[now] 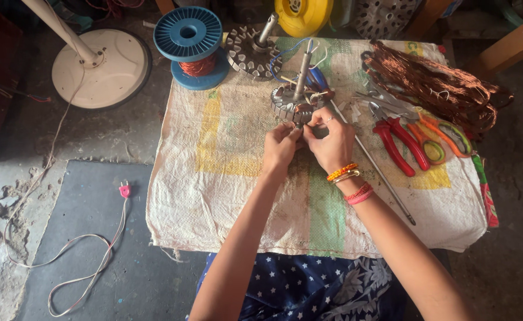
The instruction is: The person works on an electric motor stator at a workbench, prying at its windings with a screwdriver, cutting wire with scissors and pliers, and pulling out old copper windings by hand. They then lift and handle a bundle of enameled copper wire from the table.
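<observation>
A round metal motor stator (pixel 289 101) with slotted teeth and an upright shaft stands on a sackcloth-covered low table (pixel 226 178). My left hand (pixel 280 148) and my right hand (pixel 331 139) meet at its near edge, fingers pinched on the rim and on something small I cannot make out. Bangles and red thread circle my right wrist.
A second stator (pixel 250 50) and a blue spool of copper wire (pixel 191 44) sit at the table's far left. Red pliers (pixel 399 142), orange scissors (pixel 445 134), a long metal rod (pixel 380 172) and a tangle of old copper coils (pixel 433 80) lie right. A fan base (pixel 101 65) and pink-plugged cord (pixel 124 190) are on the floor.
</observation>
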Action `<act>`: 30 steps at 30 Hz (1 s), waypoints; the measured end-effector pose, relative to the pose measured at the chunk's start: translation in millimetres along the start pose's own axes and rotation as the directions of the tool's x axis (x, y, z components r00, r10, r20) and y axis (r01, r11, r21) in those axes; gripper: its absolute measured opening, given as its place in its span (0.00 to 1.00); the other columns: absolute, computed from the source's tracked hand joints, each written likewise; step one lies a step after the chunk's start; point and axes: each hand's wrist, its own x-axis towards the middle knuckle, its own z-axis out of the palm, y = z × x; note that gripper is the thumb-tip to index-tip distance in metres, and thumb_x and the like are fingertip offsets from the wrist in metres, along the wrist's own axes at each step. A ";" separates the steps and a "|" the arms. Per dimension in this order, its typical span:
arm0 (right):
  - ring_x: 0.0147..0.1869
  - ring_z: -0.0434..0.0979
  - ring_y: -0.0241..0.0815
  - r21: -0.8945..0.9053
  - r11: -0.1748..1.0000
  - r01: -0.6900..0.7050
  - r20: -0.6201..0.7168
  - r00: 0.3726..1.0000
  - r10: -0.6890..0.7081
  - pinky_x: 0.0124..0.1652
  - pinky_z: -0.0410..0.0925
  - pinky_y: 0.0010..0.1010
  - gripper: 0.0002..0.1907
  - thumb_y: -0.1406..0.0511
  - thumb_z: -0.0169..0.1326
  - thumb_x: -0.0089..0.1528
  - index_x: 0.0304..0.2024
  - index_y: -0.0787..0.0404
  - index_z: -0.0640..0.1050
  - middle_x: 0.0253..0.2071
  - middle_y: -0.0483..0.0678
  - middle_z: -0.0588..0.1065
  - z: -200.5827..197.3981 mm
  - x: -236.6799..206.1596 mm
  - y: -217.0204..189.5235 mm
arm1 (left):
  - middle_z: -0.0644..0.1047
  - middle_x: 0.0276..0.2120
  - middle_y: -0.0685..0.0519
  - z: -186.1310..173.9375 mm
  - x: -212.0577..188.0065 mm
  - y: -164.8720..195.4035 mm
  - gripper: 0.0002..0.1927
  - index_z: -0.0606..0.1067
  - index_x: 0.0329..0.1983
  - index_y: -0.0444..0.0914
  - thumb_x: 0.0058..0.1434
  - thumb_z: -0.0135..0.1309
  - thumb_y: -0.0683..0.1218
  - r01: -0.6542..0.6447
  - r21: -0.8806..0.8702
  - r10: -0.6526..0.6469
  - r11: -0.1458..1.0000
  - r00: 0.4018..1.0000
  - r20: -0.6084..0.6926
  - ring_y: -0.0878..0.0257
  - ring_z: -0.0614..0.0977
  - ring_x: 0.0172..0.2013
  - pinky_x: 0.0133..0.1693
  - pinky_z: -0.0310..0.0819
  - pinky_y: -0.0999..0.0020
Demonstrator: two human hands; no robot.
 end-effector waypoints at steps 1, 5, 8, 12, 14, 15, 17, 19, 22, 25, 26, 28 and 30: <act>0.38 0.85 0.41 0.034 0.999 -0.012 0.006 1.000 0.012 0.39 0.74 0.32 0.13 0.73 0.67 0.54 0.37 0.61 0.75 0.32 0.47 0.80 -0.2 0.7 0.3 | 0.81 0.42 0.45 0.9 -0.2 -1.4 0.09 0.75 0.46 0.30 0.65 0.54 0.39 -0.016 -0.006 0.016 1.000 1.000 -0.003 0.62 0.83 0.38 0.43 0.80 0.65; 0.37 0.84 0.41 0.032 0.999 -0.003 0.004 1.000 0.003 0.39 0.74 0.32 0.13 0.73 0.67 0.55 0.37 0.61 0.75 0.33 0.47 0.80 -1.0 0.3 1.4 | 0.82 0.40 0.45 5.2 -5.8 -0.8 0.10 0.76 0.46 0.28 0.63 0.54 0.38 -0.095 0.182 0.106 0.979 0.993 -0.050 0.60 0.83 0.38 0.42 0.79 0.65; 0.39 0.84 0.42 -0.012 1.000 0.019 -0.006 1.000 -0.019 0.39 0.74 0.31 0.13 0.73 0.67 0.54 0.37 0.62 0.75 0.33 0.47 0.80 -0.7 -3.6 0.4 | 0.83 0.40 0.43 9.6 -14.5 5.6 0.12 0.77 0.47 0.27 0.61 0.53 0.37 -0.202 0.365 0.251 0.909 0.963 -0.092 0.59 0.85 0.40 0.43 0.80 0.66; 0.39 0.85 0.41 -0.038 0.999 0.007 0.011 1.000 -0.007 0.39 0.74 0.30 0.13 0.73 0.66 0.55 0.37 0.61 0.75 0.34 0.46 0.81 -0.9 -6.3 -1.3 | 0.84 0.41 0.40 21.4 -25.4 11.7 0.13 0.79 0.46 0.26 0.59 0.53 0.37 -0.229 0.476 0.337 0.849 0.929 -0.156 0.56 0.87 0.41 0.45 0.80 0.66; 0.38 0.85 0.41 -0.038 0.999 -0.017 0.037 0.999 0.019 0.39 0.74 0.30 0.14 0.73 0.67 0.54 0.37 0.61 0.74 0.32 0.46 0.81 -1.6 -5.7 -1.0 | 0.84 0.39 0.39 24.3 -27.5 12.3 0.12 0.79 0.43 0.25 0.58 0.53 0.37 -0.230 0.462 0.339 0.857 0.925 -0.169 0.56 0.88 0.40 0.44 0.80 0.66; 0.37 0.84 0.40 -0.025 0.999 -0.034 0.052 0.998 0.035 0.38 0.74 0.30 0.14 0.74 0.67 0.53 0.36 0.62 0.74 0.32 0.46 0.80 -2.1 -4.9 -0.2 | 0.84 0.38 0.38 24.7 -27.1 11.7 0.12 0.79 0.42 0.25 0.58 0.53 0.37 -0.231 0.455 0.340 0.860 0.924 -0.173 0.56 0.88 0.39 0.44 0.80 0.65; 0.36 0.84 0.38 0.044 0.995 -0.094 0.096 0.991 0.089 0.38 0.74 0.29 0.14 0.75 0.66 0.52 0.35 0.62 0.73 0.30 0.47 0.80 -2.7 -2.5 2.5 | 0.84 0.39 0.38 22.4 -23.8 9.8 0.12 0.79 0.42 0.24 0.58 0.53 0.37 -0.199 0.435 0.301 0.878 0.937 -0.178 0.55 0.88 0.40 0.44 0.81 0.65; 0.35 0.84 0.35 0.157 0.970 -0.185 0.165 0.973 0.159 0.38 0.74 0.26 0.14 0.76 0.64 0.53 0.34 0.62 0.71 0.29 0.46 0.81 -2.8 0.6 7.4 | 0.84 0.40 0.39 18.1 -18.2 6.3 0.13 0.78 0.44 0.24 0.58 0.53 0.37 -0.214 0.399 0.298 0.892 0.941 -0.162 0.55 0.88 0.41 0.45 0.81 0.66; 0.36 0.82 0.34 0.325 0.922 -0.213 0.225 0.964 0.144 0.39 0.75 0.23 0.16 0.77 0.64 0.53 0.33 0.62 0.68 0.30 0.47 0.80 -3.2 6.5 19.6 | 0.83 0.41 0.40 12.2 -9.8 -0.4 0.14 0.77 0.46 0.23 0.59 0.53 0.36 -0.239 0.308 0.290 0.921 0.949 -0.128 0.57 0.86 0.42 0.46 0.81 0.67; 0.36 0.81 0.36 0.430 0.849 -0.308 0.286 0.938 0.196 0.38 0.74 0.24 0.17 0.78 0.63 0.53 0.35 0.61 0.69 0.32 0.49 0.80 -6.1 8.8 34.1 | 0.84 0.39 0.42 6.9 -2.9 -3.9 0.12 0.77 0.47 0.23 0.61 0.52 0.35 -0.153 0.138 0.166 0.979 0.982 -0.085 0.59 0.85 0.37 0.42 0.80 0.67; 0.38 0.82 0.37 0.496 0.788 -0.364 0.300 0.924 0.238 0.40 0.76 0.25 0.16 0.78 0.63 0.53 0.36 0.61 0.71 0.34 0.49 0.80 -9.4 9.1 39.2 | 0.83 0.38 0.43 4.8 -0.8 -3.6 0.12 0.76 0.47 0.23 0.62 0.51 0.34 -0.130 0.037 0.131 0.991 0.991 -0.028 0.61 0.85 0.36 0.42 0.80 0.67; 0.42 0.85 0.38 0.611 0.642 -0.462 0.339 0.887 0.315 0.44 0.79 0.27 0.13 0.77 0.61 0.55 0.38 0.61 0.74 0.37 0.50 0.82 -17.5 9.1 47.2 | 0.83 0.37 0.46 0.5 1.3 -1.3 0.11 0.76 0.48 0.24 0.64 0.49 0.34 -0.092 -0.054 0.095 0.994 0.995 0.038 0.63 0.84 0.35 0.41 0.80 0.68; 0.42 0.84 0.39 0.630 0.575 -0.522 0.357 0.852 0.383 0.41 0.78 0.27 0.12 0.75 0.60 0.57 0.40 0.60 0.73 0.37 0.51 0.82 -25.2 8.2 51.0 | 0.82 0.36 0.50 -2.6 2.2 -0.3 0.12 0.77 0.51 0.27 0.66 0.48 0.35 -0.074 -0.043 0.076 0.996 0.996 0.054 0.67 0.82 0.35 0.39 0.78 0.70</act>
